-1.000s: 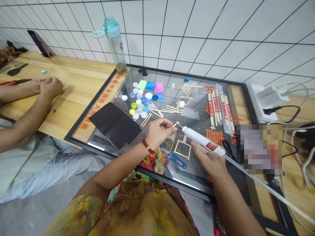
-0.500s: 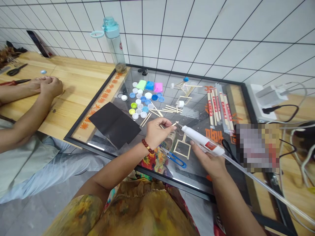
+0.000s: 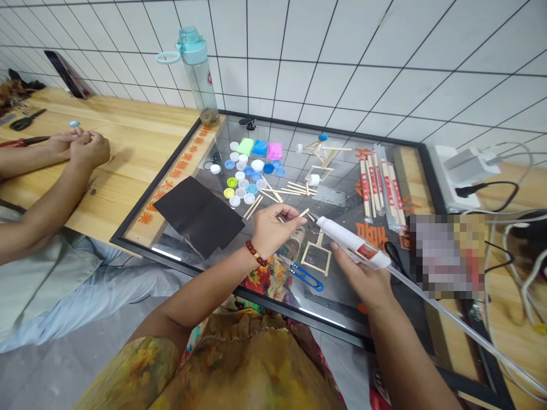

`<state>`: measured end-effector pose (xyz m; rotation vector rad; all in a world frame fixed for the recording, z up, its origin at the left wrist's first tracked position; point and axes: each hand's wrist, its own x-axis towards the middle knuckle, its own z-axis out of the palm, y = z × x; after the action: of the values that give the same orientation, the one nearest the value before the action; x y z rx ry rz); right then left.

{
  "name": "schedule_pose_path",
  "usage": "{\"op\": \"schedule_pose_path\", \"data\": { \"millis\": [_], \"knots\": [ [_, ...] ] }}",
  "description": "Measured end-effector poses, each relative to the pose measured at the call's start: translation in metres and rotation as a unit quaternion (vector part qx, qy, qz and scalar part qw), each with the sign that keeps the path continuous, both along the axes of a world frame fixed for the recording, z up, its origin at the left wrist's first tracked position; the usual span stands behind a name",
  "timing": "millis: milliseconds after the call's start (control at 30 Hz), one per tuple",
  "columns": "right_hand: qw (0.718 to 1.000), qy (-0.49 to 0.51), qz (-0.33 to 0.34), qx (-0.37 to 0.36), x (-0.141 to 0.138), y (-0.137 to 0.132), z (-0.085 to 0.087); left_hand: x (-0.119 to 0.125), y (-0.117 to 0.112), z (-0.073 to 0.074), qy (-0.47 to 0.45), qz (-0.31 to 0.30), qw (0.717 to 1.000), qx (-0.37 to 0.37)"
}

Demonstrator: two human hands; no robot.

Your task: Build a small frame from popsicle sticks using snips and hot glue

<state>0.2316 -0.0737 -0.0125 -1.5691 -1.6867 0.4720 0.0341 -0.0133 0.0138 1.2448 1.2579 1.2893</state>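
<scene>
Between thumb and fingers, my left hand (image 3: 276, 228) pinches a short wooden stick (image 3: 303, 213) whose end points up and right. My right hand (image 3: 363, 279) is wrapped round a white hot glue gun (image 3: 348, 240), with a long clear glue stick (image 3: 453, 324) trailing from its back. The gun's nozzle is close to the stick's end; I cannot tell whether they touch. Below the nozzle lies a small square stick frame (image 3: 316, 259) with a handle. Blue thread snips (image 3: 305, 276) lie beside it, under my left hand.
Bottle caps (image 3: 252, 176), clay blocks (image 3: 260, 148) and loose sticks (image 3: 294, 189) lie beyond my hands. Black paper (image 3: 199, 216) is at left, wrapped chopsticks (image 3: 382, 188) at right. A stick structure (image 3: 320, 151) and bottle (image 3: 199, 80) stand behind. Another person's hands (image 3: 83, 148) rest on the left table.
The glue gun's tip has shifted slightly right, away from the stick's end. My left hand keeps its pinch, and the stick's tip has tilted up a little.
</scene>
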Motion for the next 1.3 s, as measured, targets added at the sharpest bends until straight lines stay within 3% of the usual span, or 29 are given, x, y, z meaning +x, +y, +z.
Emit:
{"op": "schedule_pose_path", "data": {
  "millis": [400,667,967,1300],
  "knots": [
    [1.000,-0.013,0.009,0.007,-0.0046,0.0021,0.0021,0.0002,-0.0005,0.0009,0.013,-0.003,1.000,-0.005],
    [1.000,-0.002,-0.021,-0.014,-0.0022,0.0001,0.0048,0.0002,-0.0003,-0.0028,0.013,0.000,1.000,-0.002],
    [1.000,0.011,-0.004,0.003,-0.0038,0.0007,0.0053,-0.0001,0.0013,-0.0050,-0.104,-0.058,0.991,-0.061],
    [1.000,0.009,0.000,0.012,-0.0037,-0.0002,0.0065,-0.0014,0.0005,-0.0033,-0.133,-0.098,0.984,-0.072]
  ]
}}
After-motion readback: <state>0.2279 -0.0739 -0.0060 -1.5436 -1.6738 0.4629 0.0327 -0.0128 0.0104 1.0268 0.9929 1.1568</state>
